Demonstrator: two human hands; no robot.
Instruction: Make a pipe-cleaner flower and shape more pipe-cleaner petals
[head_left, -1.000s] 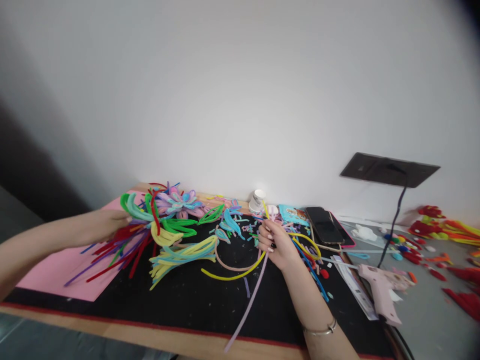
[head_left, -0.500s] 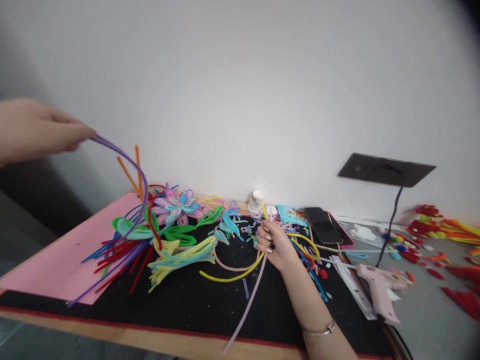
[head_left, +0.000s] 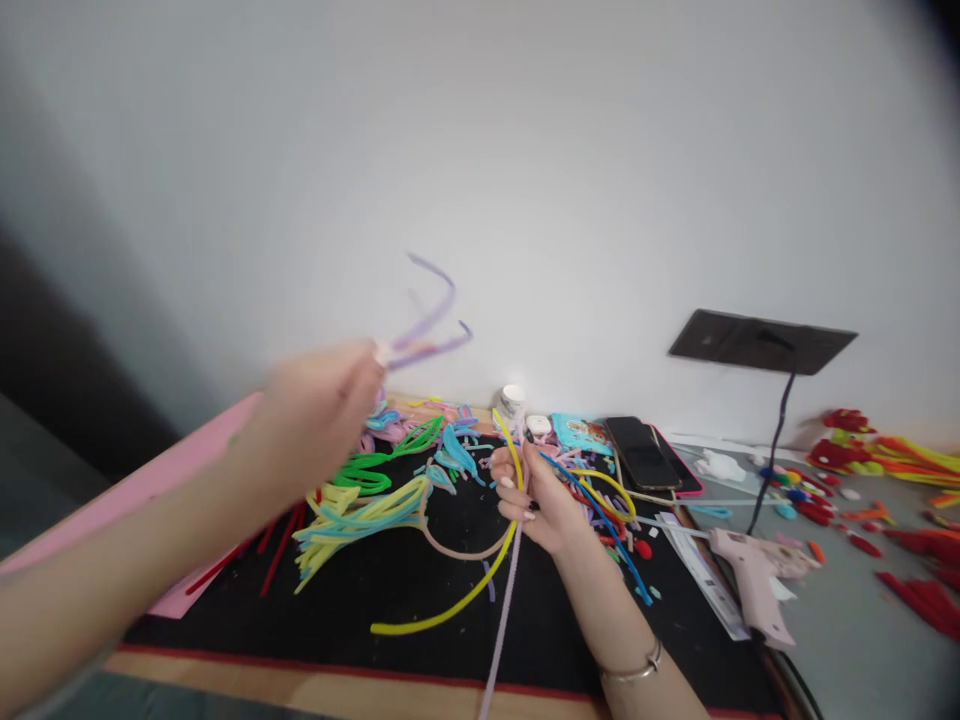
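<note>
Blurred by motion, my left hand (head_left: 322, 410) is raised at left centre, its fingers closed on purple pipe cleaners (head_left: 431, 345) that bend upward past the fingertips. Over the black mat (head_left: 405, 590), my right hand (head_left: 536, 495) has its fingers wrapped round a yellow pipe cleaner (head_left: 457, 608) and a pale pink one (head_left: 499, 640). Both strands hang down from it. A blue pipe cleaner (head_left: 626, 560) lies by the right wrist. Left of that hand is a thin beige hoop (head_left: 457, 555).
Yellow and turquoise pipe cleaners (head_left: 352, 525) lie left, beside green loops (head_left: 367, 472) and pink paper (head_left: 150, 480). At the back are a white cup (head_left: 511, 400) and a dark phone (head_left: 641, 452). A pink glue gun (head_left: 754, 590) lies right, with a cable (head_left: 780, 440).
My left hand has moved right and down with the purple pipe cleaners, away from the bundle at left. My right hand has shifted slightly left, and the yellow strand hangs lower.
</note>
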